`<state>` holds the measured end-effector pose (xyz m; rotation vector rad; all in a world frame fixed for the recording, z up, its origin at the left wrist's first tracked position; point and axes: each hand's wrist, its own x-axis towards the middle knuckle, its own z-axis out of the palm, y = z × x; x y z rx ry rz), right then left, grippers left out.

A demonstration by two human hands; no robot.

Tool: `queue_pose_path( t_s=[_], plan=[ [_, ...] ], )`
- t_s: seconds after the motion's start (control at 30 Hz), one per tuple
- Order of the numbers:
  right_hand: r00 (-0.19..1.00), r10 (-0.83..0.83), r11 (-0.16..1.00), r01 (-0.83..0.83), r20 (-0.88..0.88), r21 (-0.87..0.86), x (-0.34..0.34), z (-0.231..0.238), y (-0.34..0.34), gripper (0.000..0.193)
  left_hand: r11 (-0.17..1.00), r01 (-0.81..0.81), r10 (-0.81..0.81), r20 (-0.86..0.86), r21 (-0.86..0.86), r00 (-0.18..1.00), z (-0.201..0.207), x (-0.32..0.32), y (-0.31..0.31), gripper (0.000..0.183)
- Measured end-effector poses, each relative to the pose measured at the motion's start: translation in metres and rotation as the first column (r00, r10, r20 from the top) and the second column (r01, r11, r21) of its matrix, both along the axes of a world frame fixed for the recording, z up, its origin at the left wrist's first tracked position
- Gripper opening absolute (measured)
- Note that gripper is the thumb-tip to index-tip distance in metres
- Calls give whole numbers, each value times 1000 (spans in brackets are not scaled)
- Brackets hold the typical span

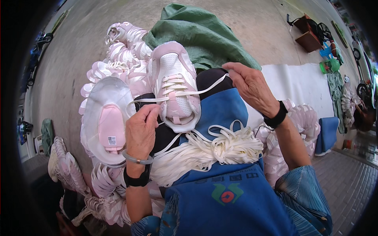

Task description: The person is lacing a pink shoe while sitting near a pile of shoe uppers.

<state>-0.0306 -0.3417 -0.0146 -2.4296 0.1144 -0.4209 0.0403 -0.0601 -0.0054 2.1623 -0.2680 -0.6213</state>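
Note:
A white and pink shoe upper (173, 61) lies across my knees, with cream lacing crossing its front. My right hand (252, 84) is closed on one end of the shoelace (212, 86), pulled out to the right. My left hand (141, 128) is closed at the shoe's left side, where the other side of the lace loops round to its fingers. Below the shoe, a thick bundle of loose cream laces (236, 145) rests on my blue apron (201, 188). One strand trails from the bundle up toward my left hand.
Left of the shoe is a whitish oval piece with a pink panel (112, 126). Stacked shoe uppers (126, 51) lie behind it, and more uppers (307, 122) sit at right. A green sack (193, 31) is heaped ahead, beside a white sheet (291, 82).

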Motion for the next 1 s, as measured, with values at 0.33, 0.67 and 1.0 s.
queue_pose_path(
  t_s=[0.33, 0.67, 1.0],
  plan=[
    [935, 355, 916, -344, -19, 206, -5, -22, 47, 17, 990, -114, 116, 16, -83, 993, -12, 4, -4, 17],
    [964, 252, 952, -231, -83, 203, 14, -21, 48, 14, 966, -171, 188, 70, -194, 980, -31, 10, -5, 14],
    [953, 253, 944, -207, -165, 256, 16, -21, 51, 14, 901, -263, 272, -22, -344, 962, -43, 18, -4, 11]
  ],
)
